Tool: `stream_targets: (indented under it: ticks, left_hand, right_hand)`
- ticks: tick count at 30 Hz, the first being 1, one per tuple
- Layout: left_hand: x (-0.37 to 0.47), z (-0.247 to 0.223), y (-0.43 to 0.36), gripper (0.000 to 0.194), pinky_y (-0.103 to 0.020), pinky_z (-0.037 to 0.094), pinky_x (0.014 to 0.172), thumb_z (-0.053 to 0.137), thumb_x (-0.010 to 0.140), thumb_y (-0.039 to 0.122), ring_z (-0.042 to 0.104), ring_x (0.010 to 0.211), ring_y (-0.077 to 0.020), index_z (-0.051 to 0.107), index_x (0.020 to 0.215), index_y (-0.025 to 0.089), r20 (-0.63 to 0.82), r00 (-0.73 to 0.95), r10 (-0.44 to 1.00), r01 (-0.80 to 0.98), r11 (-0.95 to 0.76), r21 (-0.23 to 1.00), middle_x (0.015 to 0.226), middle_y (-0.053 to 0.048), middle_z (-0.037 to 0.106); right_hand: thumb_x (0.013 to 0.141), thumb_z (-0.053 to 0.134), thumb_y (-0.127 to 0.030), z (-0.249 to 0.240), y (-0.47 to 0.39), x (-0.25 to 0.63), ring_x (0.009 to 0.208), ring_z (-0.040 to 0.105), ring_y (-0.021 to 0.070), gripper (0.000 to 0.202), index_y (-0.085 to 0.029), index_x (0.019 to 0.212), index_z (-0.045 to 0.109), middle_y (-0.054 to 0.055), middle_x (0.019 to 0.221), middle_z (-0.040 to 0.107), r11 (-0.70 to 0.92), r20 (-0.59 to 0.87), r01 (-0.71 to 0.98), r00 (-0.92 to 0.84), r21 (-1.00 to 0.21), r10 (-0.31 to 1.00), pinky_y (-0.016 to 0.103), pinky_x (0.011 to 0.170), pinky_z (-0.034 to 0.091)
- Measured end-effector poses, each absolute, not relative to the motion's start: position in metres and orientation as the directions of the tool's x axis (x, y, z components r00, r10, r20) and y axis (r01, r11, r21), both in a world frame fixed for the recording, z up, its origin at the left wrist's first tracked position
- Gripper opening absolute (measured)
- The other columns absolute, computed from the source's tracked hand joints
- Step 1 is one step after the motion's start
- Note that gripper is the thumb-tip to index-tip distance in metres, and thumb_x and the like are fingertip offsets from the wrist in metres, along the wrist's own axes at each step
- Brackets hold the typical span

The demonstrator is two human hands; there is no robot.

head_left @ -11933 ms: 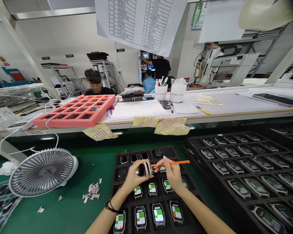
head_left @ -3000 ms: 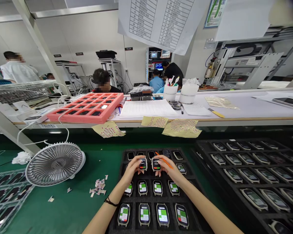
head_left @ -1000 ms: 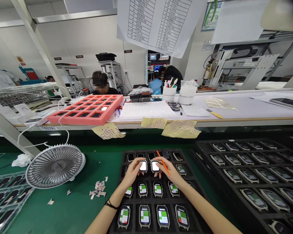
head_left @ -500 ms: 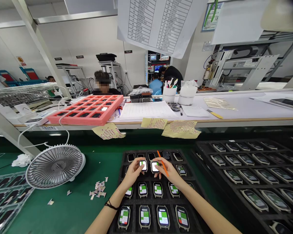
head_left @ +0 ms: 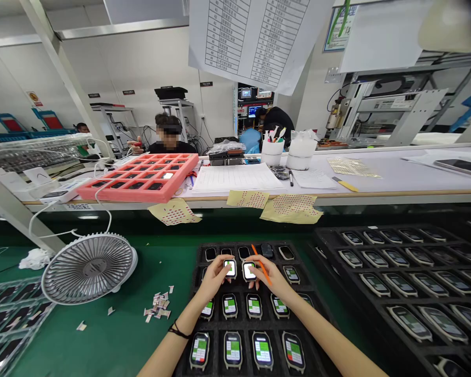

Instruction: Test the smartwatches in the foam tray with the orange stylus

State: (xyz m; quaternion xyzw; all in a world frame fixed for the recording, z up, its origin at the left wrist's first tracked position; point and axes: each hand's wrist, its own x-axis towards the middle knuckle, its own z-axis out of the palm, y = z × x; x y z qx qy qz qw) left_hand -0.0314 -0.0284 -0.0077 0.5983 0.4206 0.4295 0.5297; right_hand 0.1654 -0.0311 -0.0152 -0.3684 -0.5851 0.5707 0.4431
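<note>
My left hand point(head_left: 216, 272) grips a smartwatch without a strap point(head_left: 230, 268), its screen lit white and green. In my right hand point(head_left: 269, 272) is a second smartwatch point(head_left: 249, 269), also lit, with the thumb lying over its screen. An orange stick-like tool point(head_left: 262, 264), perhaps a pen or pry stick, is tucked between the right fingers. Both hands hover over a black foam tray point(head_left: 241, 288), where several more watches point(head_left: 254, 305) sit in compartments. Many of those screens show green and white blocks; two in the front row also show red.
A grey fan point(head_left: 89, 268) stands at left beside small loose pieces point(head_left: 157, 305) on the green mat. Another black tray of watches point(head_left: 412, 283) lies at right. The raised shelf ahead carries a pink foam tray point(head_left: 172, 195) and papers point(head_left: 235, 178). A person point(head_left: 168, 136) sits behind it.
My hands and both watches stay almost still. Across the shelf, the person has raised the head and a hand. Something blue has come into view at the far right.
</note>
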Motion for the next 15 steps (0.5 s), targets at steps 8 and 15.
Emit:
stream_targets:
  ticks: [8, 15]
  left_hand:
    - [-0.0312, -0.0092, -0.0282, 0.042, -0.022, 0.043, 0.051, 0.058, 0.079, 0.053, 0.049, 0.061, -0.0111, 0.057, 0.104, 0.020, 0.078, 0.282, 0.956, 0.052, -0.096, 0.994, 0.089, -0.004, 0.057]
    - [-0.0319, -0.0097, -0.0284, 0.042, -0.022, 0.044, 0.052, 0.058, 0.079, 0.054, 0.050, 0.063, -0.0119, 0.058, 0.104, 0.020, 0.068, 0.291, 0.954, 0.069, -0.092, 0.993, 0.088, -0.003, 0.056]
  right_hand:
    - [0.079, 0.062, -0.048, -0.0154, -0.0319, 0.1649, 0.052, 0.065, 0.0151, 0.033, -0.023, 0.099, 0.055, 0.003, 0.087, 0.061, 0.061, 0.082, -0.069, -0.348, -0.996, 0.934, 0.026, 0.043, 0.047]
    - [0.079, 0.062, -0.049, -0.0142, -0.0332, 0.1638, 0.051, 0.065, 0.0142, 0.033, -0.023, 0.098, 0.055, 0.002, 0.088, 0.061, 0.049, 0.068, -0.063, -0.345, -0.997, 0.936, 0.025, 0.043, 0.046]
